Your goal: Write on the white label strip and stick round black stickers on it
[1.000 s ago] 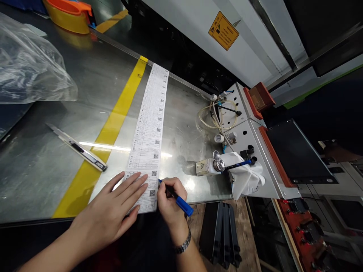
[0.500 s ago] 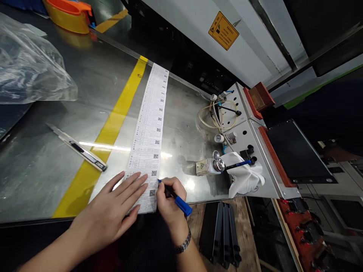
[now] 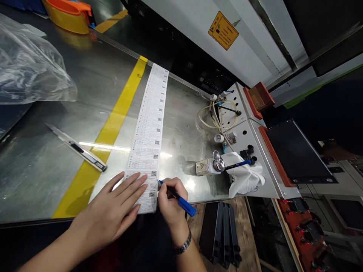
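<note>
The grey, glossy metal-topped table (image 3: 181, 128) gives the long white paper strip of printed labels (image 3: 146, 132) a flat bed; it runs from the near edge towards 12 o'clock, probably so its lower end falls within reach. At the strip's 7 o'clock, the left hand (image 3: 109, 209) lies flat, fingers extended and slightly parted, seemingly to stop it sliding. At 5 o'clock, the right hand (image 3: 172, 206) pinches a black-and-blue plastic pen (image 3: 186, 206) between thumb and forefinger, nib towards 11 o'clock, in a writing grip. The slim pale-and-black utility knife (image 3: 82, 151) lies clear at 9 o'clock.

Towards 10 o'clock, the crumpled clear plastic bag (image 3: 31, 68) is cut off by the frame. The left hand covers part of the strip's lower labels, and their small print is unreadable. Whether the nib touches the strip's right edge, I cannot tell.
</note>
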### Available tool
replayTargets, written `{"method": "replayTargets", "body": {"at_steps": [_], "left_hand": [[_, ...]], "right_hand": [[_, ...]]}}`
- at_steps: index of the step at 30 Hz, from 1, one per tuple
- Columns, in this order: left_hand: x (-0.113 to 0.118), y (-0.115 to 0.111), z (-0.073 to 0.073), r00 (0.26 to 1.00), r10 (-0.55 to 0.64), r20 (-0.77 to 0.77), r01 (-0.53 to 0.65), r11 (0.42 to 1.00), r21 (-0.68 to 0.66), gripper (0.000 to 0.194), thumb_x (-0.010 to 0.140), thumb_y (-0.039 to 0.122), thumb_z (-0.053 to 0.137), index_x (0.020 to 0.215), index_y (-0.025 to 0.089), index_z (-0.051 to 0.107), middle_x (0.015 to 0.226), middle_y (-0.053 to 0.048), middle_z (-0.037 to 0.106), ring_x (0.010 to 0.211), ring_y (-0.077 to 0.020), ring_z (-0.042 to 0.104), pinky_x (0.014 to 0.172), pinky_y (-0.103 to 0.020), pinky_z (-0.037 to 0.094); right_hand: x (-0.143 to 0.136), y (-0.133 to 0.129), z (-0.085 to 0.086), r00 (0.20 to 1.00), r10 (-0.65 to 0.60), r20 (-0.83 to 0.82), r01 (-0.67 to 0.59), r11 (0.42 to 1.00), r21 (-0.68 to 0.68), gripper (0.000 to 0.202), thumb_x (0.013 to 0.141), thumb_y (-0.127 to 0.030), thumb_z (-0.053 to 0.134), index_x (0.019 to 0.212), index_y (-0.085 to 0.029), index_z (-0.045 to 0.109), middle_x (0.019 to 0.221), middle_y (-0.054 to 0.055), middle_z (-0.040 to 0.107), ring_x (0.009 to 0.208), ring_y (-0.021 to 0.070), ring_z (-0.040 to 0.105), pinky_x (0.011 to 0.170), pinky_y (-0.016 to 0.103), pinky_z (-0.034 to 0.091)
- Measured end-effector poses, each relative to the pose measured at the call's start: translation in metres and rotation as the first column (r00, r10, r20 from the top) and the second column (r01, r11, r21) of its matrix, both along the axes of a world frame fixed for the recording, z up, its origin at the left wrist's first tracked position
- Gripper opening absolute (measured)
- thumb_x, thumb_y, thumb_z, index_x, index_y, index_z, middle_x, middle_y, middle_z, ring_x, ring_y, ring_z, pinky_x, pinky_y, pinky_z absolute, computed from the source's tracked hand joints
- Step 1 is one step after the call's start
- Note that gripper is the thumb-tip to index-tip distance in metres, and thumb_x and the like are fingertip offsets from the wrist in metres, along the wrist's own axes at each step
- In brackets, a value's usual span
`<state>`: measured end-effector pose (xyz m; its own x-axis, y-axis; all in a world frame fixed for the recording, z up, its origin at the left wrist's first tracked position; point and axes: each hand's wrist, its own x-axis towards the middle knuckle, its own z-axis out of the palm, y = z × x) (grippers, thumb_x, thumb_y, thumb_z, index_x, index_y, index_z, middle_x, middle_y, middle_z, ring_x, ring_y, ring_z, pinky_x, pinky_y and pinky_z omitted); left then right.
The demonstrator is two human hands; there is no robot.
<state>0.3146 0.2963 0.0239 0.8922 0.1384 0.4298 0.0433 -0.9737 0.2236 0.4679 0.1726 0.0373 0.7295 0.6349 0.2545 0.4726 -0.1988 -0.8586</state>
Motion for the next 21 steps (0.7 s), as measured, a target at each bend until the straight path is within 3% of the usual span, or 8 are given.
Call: {"method": "replayTargets", "body": {"at_steps": [3, 6, 11, 21], "left_hand": [[-0.008, 0.0, -0.007, 0.999, -0.014, 0.031, 0.017, 0.994, -0.104, 0.041, 0.091, 0.011, 0.053, 0.129, 0.023, 0.06, 0.132, -0.004, 0.067, 0.119, -0.0256, 0.061, 0.105, -0.047, 0.04], [-0.012, 0.0, -0.009, 0.999, -0.025, 0.027, 0.029, 0.984, -0.174, 0.044, 0.092, 0.007, 0.049, 0.13, 0.027, 0.059, 0.122, -0.001, 0.072, 0.109, -0.0215, 0.064, 0.098, -0.043, 0.043], [-0.003, 0.001, -0.002, 1.0, -0.003, -0.024, 0.002, 1.0, -0.027, 0.058, 0.087, 0.019, 0.057, 0.143, 0.012, 0.047, 0.149, -0.014, 0.052, 0.138, -0.033, 0.045, 0.114, -0.052, 0.033], [0.003, 0.001, 0.001, 0.999, -0.002, -0.032, 0.004, 0.998, 0.062, 0.059, 0.086, 0.021, 0.057, 0.142, 0.008, 0.048, 0.15, -0.014, 0.049, 0.14, -0.0334, 0.042, 0.113, -0.055, 0.035]], "right_hand": [[0.0, 0.0, 0.004, 0.999, -0.031, -0.022, 0.031, 1.0, -0.004, 0.009, 0.087, -0.022, 0.058, 0.078, -0.02, 0.06, 0.07, -0.001, 0.06, 0.061, 0.014, 0.058, 0.056, 0.026, 0.049], [-0.001, 0.0, 0.005, 0.999, -0.036, -0.023, 0.035, 0.999, -0.014, 0.01, 0.087, -0.024, 0.058, 0.078, -0.02, 0.061, 0.069, 0.0, 0.06, 0.061, 0.0144, 0.058, 0.055, 0.025, 0.049], [-0.002, -0.002, -0.001, 1.0, 0.0, -0.012, 0.0, 1.0, 0.004, 0.006, 0.087, -0.021, 0.059, 0.081, -0.02, 0.061, 0.073, 0.0, 0.061, 0.066, 0.0151, 0.06, 0.06, 0.027, 0.051], [-0.002, 0.001, -0.004, 0.996, 0.027, 0.079, -0.026, 1.0, -0.015, 0.006, 0.086, -0.017, 0.059, 0.083, -0.021, 0.062, 0.075, 0.0, 0.063, 0.07, 0.0157, 0.061, 0.067, 0.029, 0.05]]}}
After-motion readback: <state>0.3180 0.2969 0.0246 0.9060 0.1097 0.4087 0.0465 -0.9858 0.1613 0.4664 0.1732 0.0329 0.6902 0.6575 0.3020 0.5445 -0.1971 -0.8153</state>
